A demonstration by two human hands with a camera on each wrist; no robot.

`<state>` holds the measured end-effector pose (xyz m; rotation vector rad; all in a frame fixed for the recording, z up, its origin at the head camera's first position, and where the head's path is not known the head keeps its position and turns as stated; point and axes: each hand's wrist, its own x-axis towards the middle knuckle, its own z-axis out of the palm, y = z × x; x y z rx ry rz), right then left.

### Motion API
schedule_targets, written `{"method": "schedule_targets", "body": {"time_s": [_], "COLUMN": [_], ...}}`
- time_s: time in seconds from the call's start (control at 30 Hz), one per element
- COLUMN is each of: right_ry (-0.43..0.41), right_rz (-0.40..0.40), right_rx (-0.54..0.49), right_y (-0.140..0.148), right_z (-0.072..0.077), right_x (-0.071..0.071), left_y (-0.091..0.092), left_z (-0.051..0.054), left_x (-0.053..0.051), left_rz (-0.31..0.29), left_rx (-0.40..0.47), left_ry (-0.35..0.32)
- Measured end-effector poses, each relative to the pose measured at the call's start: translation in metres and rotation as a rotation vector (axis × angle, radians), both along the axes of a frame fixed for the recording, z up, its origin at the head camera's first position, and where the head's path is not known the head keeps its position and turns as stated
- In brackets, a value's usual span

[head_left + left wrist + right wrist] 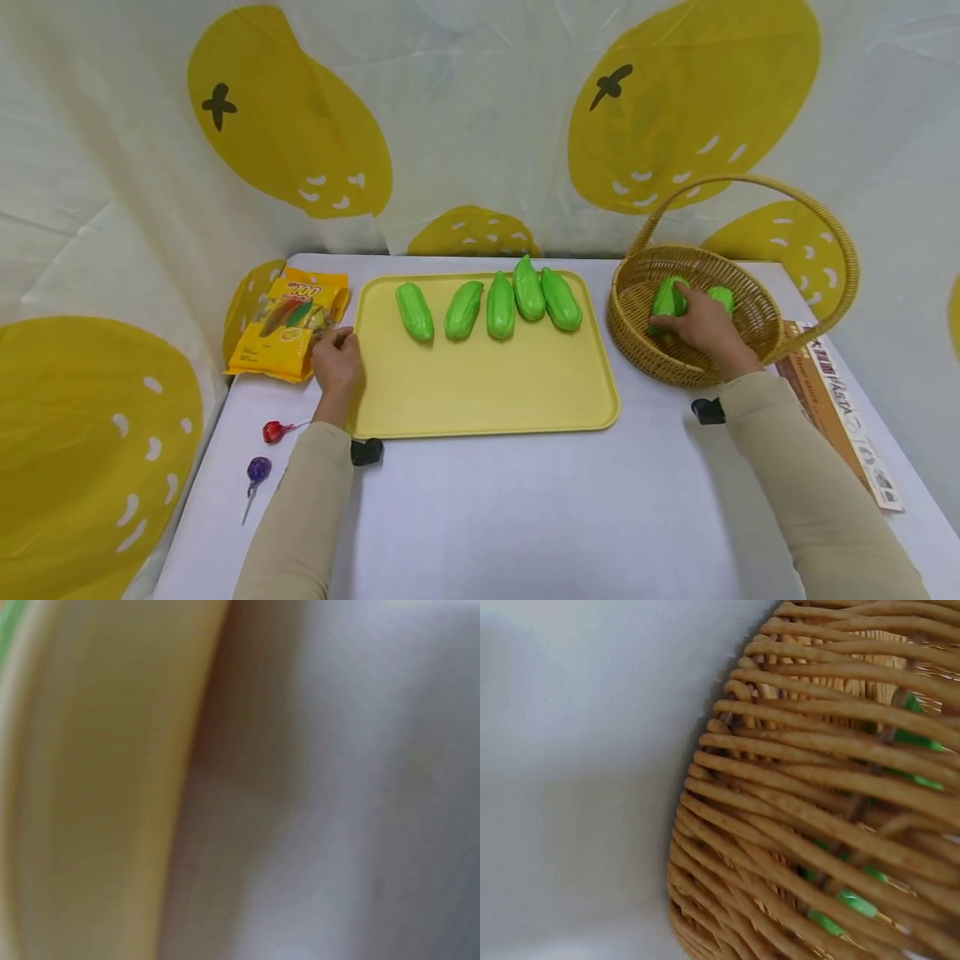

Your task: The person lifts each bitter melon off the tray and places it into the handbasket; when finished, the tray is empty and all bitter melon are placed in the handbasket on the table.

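In the head view my right hand (703, 323) reaches into the wicker basket (637, 343), its fingers and thumb gripping a green vegetable-shaped piece (667, 302). Another green piece (722, 297) lies in the basket beyond the hand. The right wrist view shows the basket's woven side (802, 765) with bits of green through the gaps. My left hand (337, 360) is at the left edge of the yellow tray (480, 383), fingers bent at its rim; whether they hold it is unclear. Several green pieces (501, 307) lie along the tray's far side. The left wrist view shows only the tray's side (97, 787), blurred.
A yellow candy bag (281, 333) lies left of the tray, close to my left hand. Nearer the front left are a red lollipop (274, 432) and a purple lollipop (258, 470). A pasta package (840, 408) lies right of the basket, whose tall handle (851, 258) arches up.
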<state>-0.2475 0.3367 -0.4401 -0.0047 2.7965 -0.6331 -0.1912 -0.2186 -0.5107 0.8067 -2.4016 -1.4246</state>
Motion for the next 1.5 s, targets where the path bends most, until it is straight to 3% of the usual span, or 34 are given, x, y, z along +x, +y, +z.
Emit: {"method": "schedule_targets", "body": {"time_s": [0.57, 1.0, 1.2, 1.5], "right_ry": [0.178, 0.259, 0.322, 0.322], "right_rz": [-0.005, 0.045, 0.106, 0.184], "right_rx": [-0.056, -0.144, -0.175, -0.207], "right_y": [-0.015, -0.053, -0.07, -0.093], "right_z": [0.024, 0.057, 0.057, 0.043], "right_x": [0.025, 0.041, 0.047, 0.049], "left_y": [-0.001, 0.0, 0.0, 0.0], "left_z": [0.004, 0.004, 0.003, 0.003], "left_x": [0.001, 0.001, 0.001, 0.0], "left_rz": [0.006, 0.018, 0.018, 0.01], "left_rx": [0.035, 0.036, 0.029, 0.022], "left_ry": [-0.026, -0.018, -0.032, -0.027]}}
